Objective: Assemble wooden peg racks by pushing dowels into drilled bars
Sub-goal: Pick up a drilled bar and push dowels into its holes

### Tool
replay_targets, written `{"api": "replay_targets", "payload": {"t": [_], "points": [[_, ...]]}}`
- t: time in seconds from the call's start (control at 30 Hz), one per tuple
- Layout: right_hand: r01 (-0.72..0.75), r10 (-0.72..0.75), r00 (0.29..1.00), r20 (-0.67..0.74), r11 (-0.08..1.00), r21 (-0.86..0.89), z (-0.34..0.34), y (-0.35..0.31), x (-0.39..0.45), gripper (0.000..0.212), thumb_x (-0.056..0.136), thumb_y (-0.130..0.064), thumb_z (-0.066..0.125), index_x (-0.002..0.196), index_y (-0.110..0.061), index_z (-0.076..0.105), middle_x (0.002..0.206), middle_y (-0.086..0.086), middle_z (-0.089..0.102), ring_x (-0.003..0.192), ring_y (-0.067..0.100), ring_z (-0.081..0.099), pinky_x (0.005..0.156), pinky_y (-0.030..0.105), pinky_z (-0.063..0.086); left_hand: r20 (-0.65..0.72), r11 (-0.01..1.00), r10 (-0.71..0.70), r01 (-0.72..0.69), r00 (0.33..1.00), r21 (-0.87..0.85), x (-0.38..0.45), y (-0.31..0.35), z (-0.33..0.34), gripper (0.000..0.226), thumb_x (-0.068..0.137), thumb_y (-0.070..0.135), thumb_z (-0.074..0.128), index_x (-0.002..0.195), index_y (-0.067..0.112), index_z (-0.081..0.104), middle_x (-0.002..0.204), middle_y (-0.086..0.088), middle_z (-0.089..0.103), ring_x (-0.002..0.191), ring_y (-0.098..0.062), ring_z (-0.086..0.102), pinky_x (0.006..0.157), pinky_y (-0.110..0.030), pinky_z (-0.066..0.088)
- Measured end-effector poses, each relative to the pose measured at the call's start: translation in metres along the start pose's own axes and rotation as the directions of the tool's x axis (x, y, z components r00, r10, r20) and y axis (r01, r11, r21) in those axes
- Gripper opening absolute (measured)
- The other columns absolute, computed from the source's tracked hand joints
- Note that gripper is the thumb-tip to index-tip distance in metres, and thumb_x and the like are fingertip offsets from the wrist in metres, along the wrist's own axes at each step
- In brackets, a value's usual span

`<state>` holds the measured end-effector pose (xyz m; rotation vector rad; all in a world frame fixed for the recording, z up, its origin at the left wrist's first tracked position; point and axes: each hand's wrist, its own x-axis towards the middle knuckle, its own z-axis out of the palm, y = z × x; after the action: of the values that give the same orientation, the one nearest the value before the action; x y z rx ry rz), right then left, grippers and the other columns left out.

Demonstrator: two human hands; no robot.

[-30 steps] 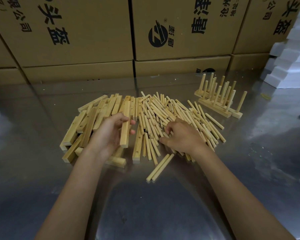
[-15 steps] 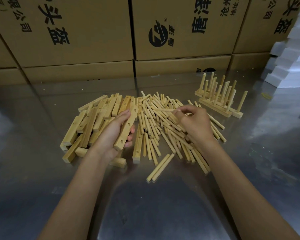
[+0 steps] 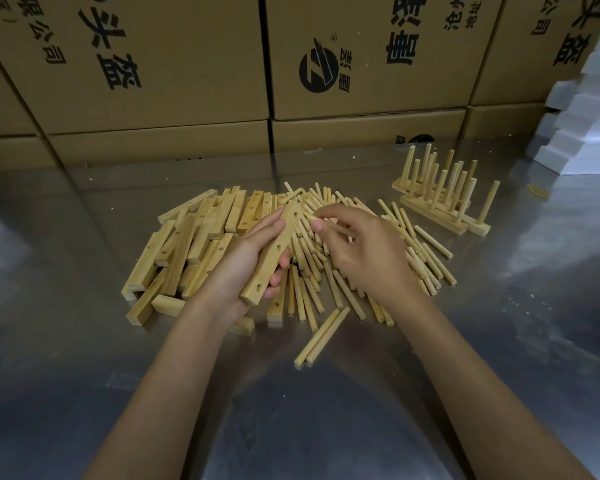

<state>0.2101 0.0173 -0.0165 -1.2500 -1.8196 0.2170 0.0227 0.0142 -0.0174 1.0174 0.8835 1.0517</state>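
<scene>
My left hand [image 3: 243, 268] grips a drilled wooden bar [image 3: 274, 252], held slanted above the pile with its holes facing up. My right hand [image 3: 364, 251] pinches a dowel [image 3: 336, 227] whose tip points at the bar's upper end, close to the top hole. Under the hands lie a heap of drilled bars [image 3: 187, 247] on the left and a heap of loose dowels [image 3: 413, 251] on the right. Several finished peg racks [image 3: 440, 199] stand at the back right, pegs upright.
The work surface is a shiny metal table [image 3: 326, 410]. Two dowels [image 3: 323, 336] lie apart in front of the pile. Cardboard boxes [image 3: 361, 64] wall off the back. White foam blocks [image 3: 589, 116] are stacked at the far right.
My left hand lifted the bar out of the pile and tilted it. My right hand picked a dowel from the heap and brought it left to the bar's upper end.
</scene>
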Motion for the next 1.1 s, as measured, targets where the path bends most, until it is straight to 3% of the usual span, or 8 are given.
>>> {"api": "replay_targets", "payload": {"t": [0.17, 0.4, 0.53, 0.67, 0.77, 0.83, 1.0, 1.1], "points": [[0.082, -0.08, 0.997, 0.017, 0.98, -0.181, 0.004, -0.005, 0.0, 0.022, 0.099, -0.032, 0.055, 0.115, -0.024, 0.069, 0.093, -0.008, 0.062, 0.078, 0.011, 0.059, 0.067, 0.035, 0.052, -0.005, 0.991, 0.021, -0.02, 1.0, 0.135, -0.001, 0.0, 0.004, 0.042, 0.1, 0.037, 0.057, 0.141, 0.044, 0.053, 0.065, -0.001, 0.054, 0.045, -0.011, 0.043, 0.036, -0.021, 0.035], [0.119, -0.118, 0.993, 0.017, 0.958, -0.261, -0.002, -0.008, -0.001, 0.022, 0.1, -0.025, 0.056, 0.112, -0.015, 0.072, 0.092, -0.006, 0.061, 0.08, 0.011, 0.057, 0.065, 0.023, 0.039, -0.057, 0.927, 0.115, -0.087, 0.992, 0.365, -0.006, -0.002, 0.011, 0.033, 0.1, 0.046, 0.056, 0.127, 0.065, 0.053, 0.064, 0.003, 0.054, 0.05, -0.009, 0.046, 0.042, -0.025, 0.037], [0.161, -0.152, 0.987, 0.054, 0.943, -0.293, -0.003, -0.009, -0.002, 0.021, 0.1, -0.019, 0.055, 0.112, -0.012, 0.07, 0.096, -0.002, 0.062, 0.087, 0.013, 0.058, 0.069, 0.022, 0.038, -0.071, 0.891, 0.179, -0.131, 0.981, 0.435, -0.006, -0.004, 0.013, 0.037, 0.101, 0.043, 0.055, 0.133, 0.062, 0.051, 0.064, 0.002, 0.053, 0.049, -0.009, 0.046, 0.042, -0.023, 0.038], [0.143, -0.132, 0.99, 0.057, 0.951, -0.273, -0.004, -0.009, -0.002, 0.021, 0.099, -0.019, 0.054, 0.107, -0.014, 0.073, 0.091, -0.004, 0.065, 0.077, 0.016, 0.061, 0.064, 0.028, 0.044, -0.042, 0.884, 0.168, -0.132, 0.985, 0.449, -0.005, -0.006, 0.013, 0.038, 0.102, 0.043, 0.054, 0.134, 0.062, 0.049, 0.063, 0.004, 0.053, 0.049, -0.008, 0.046, 0.042, -0.024, 0.038], [0.043, -0.037, 0.999, 0.038, 0.979, -0.198, -0.001, -0.005, -0.002, 0.02, 0.099, -0.022, 0.055, 0.103, -0.019, 0.074, 0.087, -0.009, 0.067, 0.07, 0.007, 0.059, 0.062, 0.026, 0.044, -0.019, 0.878, 0.17, -0.143, 0.985, 0.457, -0.005, -0.007, 0.012, 0.037, 0.101, 0.045, 0.053, 0.133, 0.064, 0.049, 0.063, 0.006, 0.053, 0.05, -0.008, 0.046, 0.042, -0.025, 0.038], [-0.081, 0.082, 0.996, 0.036, 0.996, -0.031, 0.001, -0.003, -0.002, 0.017, 0.098, -0.022, 0.058, 0.1, -0.022, 0.075, 0.077, -0.011, 0.068, 0.06, 0.0, 0.055, 0.058, 0.021, 0.039, -0.009, 0.873, 0.177, -0.153, 0.984, 0.462, -0.004, -0.007, 0.012, 0.037, 0.102, 0.045, 0.053, 0.132, 0.065, 0.049, 0.063, 0.005, 0.052, 0.05, -0.009, 0.046, 0.042, -0.024, 0.038], [-0.392, 0.338, 0.919, 0.203, 0.845, 0.364, 0.0, -0.002, 0.002, 0.023, 0.097, -0.022, 0.061, 0.08, -0.02, 0.076, 0.081, -0.019, 0.071, 0.089, -0.009, 0.058, 0.077, 0.017, 0.042, 0.026, 0.83, 0.198, -0.182, 0.98, 0.527, -0.003, -0.007, 0.011, 0.039, 0.104, 0.042, 0.05, 0.135, 0.064, 0.046, 0.064, 0.006, 0.051, 0.051, -0.01, 0.045, 0.044, -0.024, 0.04], [-0.609, 0.429, 0.786, 0.445, 0.66, 0.439, -0.007, 0.003, 0.005, 0.025, 0.098, -0.024, 0.058, 0.082, -0.015, 0.074, 0.054, -0.018, 0.052, 0.049, -0.003, 0.041, 0.046, 0.013, 0.03, 0.058, 0.785, 0.192, -0.188, 0.98, 0.591, -0.003, -0.006, 0.009, 0.04, 0.104, 0.043, 0.048, 0.14, 0.061, 0.044, 0.066, 0.003, 0.05, 0.053, -0.012, 0.045, 0.046, -0.023, 0.041]]}}
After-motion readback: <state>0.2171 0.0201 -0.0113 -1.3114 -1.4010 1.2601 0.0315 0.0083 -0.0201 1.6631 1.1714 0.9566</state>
